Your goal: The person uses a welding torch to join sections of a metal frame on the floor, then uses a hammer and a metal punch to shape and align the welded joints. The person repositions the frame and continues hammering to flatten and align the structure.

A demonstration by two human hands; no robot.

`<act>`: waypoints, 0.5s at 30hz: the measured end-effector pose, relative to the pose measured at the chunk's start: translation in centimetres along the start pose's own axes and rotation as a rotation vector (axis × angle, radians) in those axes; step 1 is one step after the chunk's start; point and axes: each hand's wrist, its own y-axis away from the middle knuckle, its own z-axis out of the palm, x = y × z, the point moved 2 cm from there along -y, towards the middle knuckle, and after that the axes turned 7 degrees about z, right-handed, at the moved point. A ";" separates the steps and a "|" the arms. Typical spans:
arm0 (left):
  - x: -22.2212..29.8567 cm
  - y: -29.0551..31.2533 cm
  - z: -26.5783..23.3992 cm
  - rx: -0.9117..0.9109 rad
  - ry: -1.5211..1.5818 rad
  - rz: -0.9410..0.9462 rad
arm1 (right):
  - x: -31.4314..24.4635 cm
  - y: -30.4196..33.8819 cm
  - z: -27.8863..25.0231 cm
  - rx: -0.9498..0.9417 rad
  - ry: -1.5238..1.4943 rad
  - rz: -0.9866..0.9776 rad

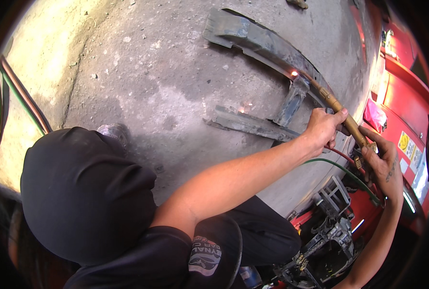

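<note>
Grey concrete floor [142, 72], rough and speckled with small chips, fills most of the view, stretching up and to the left of both hands. Red machinery [407, 101] curves along the edge just to the right of the right hand, and a dark metal assembly with brackets [330, 226] sits below that hand. A person crouches at the lower left, seen from above, in a black head covering [84, 192] and a black shirt; the covering lies well to the lower left of the left hand.

A long, curved grey metal panel [257, 41] lies on the floor above the left hand, with a flatter metal strip [248, 123] just to the left of that hand and a short bracket [291, 101] joining the 2 pieces.

A brass cutting torch [342, 113] runs diagonally between the hands. The left hand [324, 127] is clenched around the middle of the torch tube. The right hand [380, 161] grips the torch handle lower down, beside its valves. The torch tip meets the curved panel above the left hand, where a small orange glow [294, 73] shows; a second faint glow sits on the strip.

Red and green hoses [342, 166] trail from the handle, passing below the left hand. More hoses [21, 96] lie on the floor far to the left.
</note>
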 end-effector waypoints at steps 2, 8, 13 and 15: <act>0.1 -0.2 -0.1 0.005 0.016 0.013 | 0.0 -0.2 0.2 0.000 -0.011 -0.011; 0.0 -0.1 0.0 0.018 0.021 -0.019 | -1.0 0.3 0.5 0.010 0.005 0.036; 0.5 0.1 -0.3 0.028 0.014 -0.027 | -1.0 0.0 0.8 0.004 0.020 0.008; 0.4 0.1 -0.2 0.025 0.022 -0.028 | -1.3 0.2 0.6 0.000 0.026 0.021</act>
